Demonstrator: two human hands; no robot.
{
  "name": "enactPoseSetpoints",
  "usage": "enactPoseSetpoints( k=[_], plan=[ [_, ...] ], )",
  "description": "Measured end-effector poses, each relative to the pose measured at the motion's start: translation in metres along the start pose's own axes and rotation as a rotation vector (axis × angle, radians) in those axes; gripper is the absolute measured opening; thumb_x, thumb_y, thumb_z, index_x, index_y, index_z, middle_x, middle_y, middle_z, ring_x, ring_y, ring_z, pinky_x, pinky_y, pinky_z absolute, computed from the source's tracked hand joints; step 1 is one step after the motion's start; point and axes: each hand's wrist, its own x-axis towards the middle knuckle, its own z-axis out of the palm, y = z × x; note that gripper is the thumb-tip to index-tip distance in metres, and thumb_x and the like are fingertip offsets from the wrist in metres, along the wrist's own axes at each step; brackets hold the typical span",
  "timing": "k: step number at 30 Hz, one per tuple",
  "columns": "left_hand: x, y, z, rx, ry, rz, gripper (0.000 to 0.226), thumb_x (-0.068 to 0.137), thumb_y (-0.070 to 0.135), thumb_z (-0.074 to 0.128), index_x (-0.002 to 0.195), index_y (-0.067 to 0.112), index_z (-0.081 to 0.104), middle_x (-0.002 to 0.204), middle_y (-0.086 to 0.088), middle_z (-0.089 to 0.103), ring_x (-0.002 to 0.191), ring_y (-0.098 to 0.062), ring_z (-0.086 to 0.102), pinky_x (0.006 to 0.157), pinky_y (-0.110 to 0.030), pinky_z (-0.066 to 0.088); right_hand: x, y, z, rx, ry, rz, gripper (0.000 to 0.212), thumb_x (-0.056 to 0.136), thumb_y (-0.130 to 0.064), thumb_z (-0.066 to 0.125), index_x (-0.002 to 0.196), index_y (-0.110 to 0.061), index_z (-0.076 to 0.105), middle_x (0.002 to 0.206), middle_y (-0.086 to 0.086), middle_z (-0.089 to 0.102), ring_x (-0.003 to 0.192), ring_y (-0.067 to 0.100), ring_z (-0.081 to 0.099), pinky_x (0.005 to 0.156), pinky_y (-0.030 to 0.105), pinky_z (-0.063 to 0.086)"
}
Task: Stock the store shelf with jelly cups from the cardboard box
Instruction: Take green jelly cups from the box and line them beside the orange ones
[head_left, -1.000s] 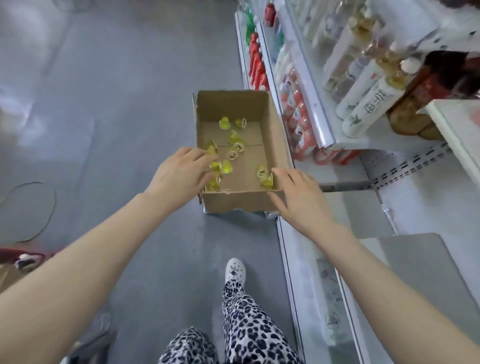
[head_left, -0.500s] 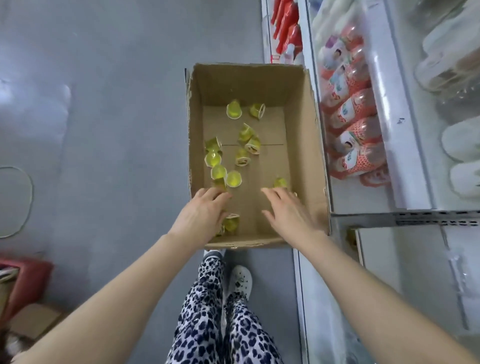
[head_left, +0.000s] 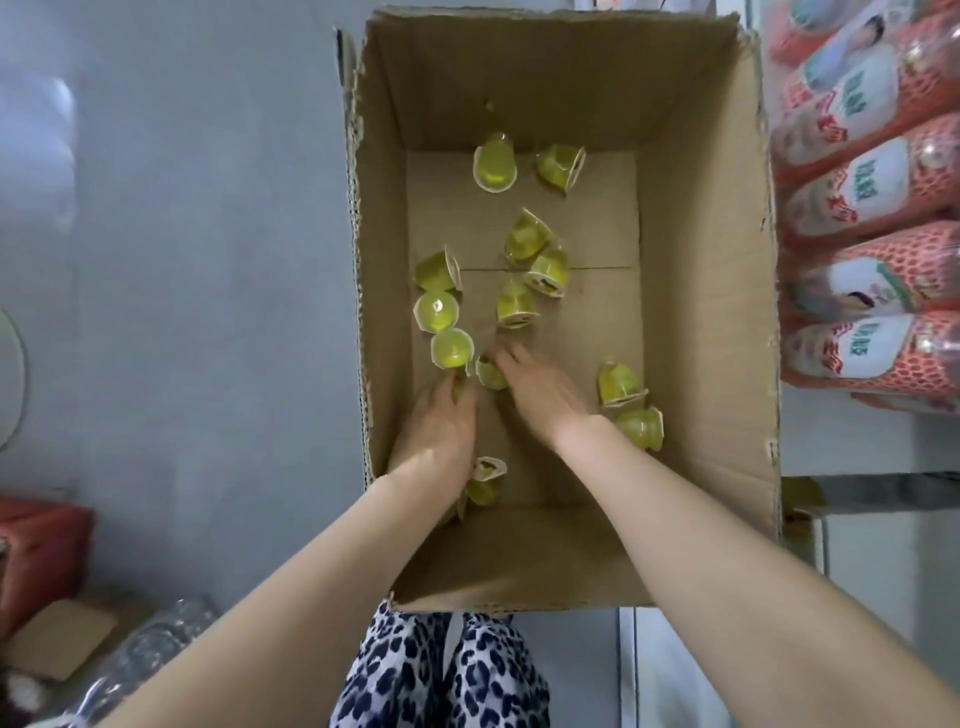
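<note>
Jelly cups (head_left: 439, 310), small, yellow-green and translucent, lie scattered on the bottom of an open brown cardboard box (head_left: 701, 312) that stands on the grey floor (head_left: 182, 260). At the far left of the floor sits a red container (head_left: 41, 540), with a flat scrap of cardboard (head_left: 57, 642) just beside it. Inside the box, a cluster of cups lies along the left wall, some upright, some tipped on their sides. Black-and-white leopard-print trousers (head_left: 441, 675) show below the box's near edge. The left hand (head_left: 439, 436) is inside near the left wall. Its grip is curled round one cup, whose green shows between the fingers. The right hand (head_left: 543, 400) is just beside it, with its blurred fingers against another cup; whether its grip is wide or narrow cannot be told. Two more cups lie right of the right wrist, and two lie at the far end. Right of the box, a store shelf (head_left: 857, 483) carries bottles in orange-red netting with white labels (head_left: 862, 270), lying side by side.
</note>
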Motion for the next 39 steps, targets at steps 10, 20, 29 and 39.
enactPoseSetpoints(
  k=[10,20,29,39],
  plan=[
    [0.040,0.003,0.007,0.100,0.006,-0.045,0.063,0.084,0.006,0.064,0.140,0.012,0.036,0.133,-0.015,0.035,0.105,-0.033,0.050,0.088,-0.038,0.046,-0.016,0.028,0.004,-0.164,0.120,0.222,0.058,0.086,-0.010,0.060,0.138,-0.014,0.033,0.126,0.012,0.056,0.117,0.031,0.050,0.084,0.036,0.044],
    [0.029,0.001,-0.010,0.064,0.058,-0.013,0.049,0.083,0.011,0.068,0.125,0.018,0.043,0.122,-0.009,0.052,0.105,-0.031,0.052,0.087,-0.040,0.046,-0.042,0.027,-0.004,0.175,0.294,0.213,0.048,0.083,-0.022,0.071,0.123,-0.007,0.047,0.116,0.013,0.056,0.105,0.033,0.057,0.081,0.034,0.043],
    [-0.071,0.037,-0.056,-0.124,0.211,0.096,0.062,0.080,0.020,0.074,0.134,0.011,0.045,0.115,-0.012,0.048,0.101,-0.034,0.055,0.082,-0.038,0.044,-0.174,0.008,-0.047,0.315,0.468,0.132,0.067,0.084,-0.025,0.065,0.143,-0.043,0.039,0.115,-0.006,0.051,0.094,0.009,0.048,0.078,0.023,0.037],
    [-0.234,0.072,-0.100,-0.146,0.335,0.269,0.055,0.080,0.034,0.075,0.125,0.016,0.051,0.113,-0.004,0.057,0.100,-0.025,0.056,0.075,-0.026,0.034,-0.340,-0.047,-0.049,0.419,0.695,0.110,0.031,0.077,-0.018,0.071,0.096,-0.022,0.047,0.100,-0.005,0.056,0.086,0.014,0.050,0.068,0.025,0.030]
  ],
)
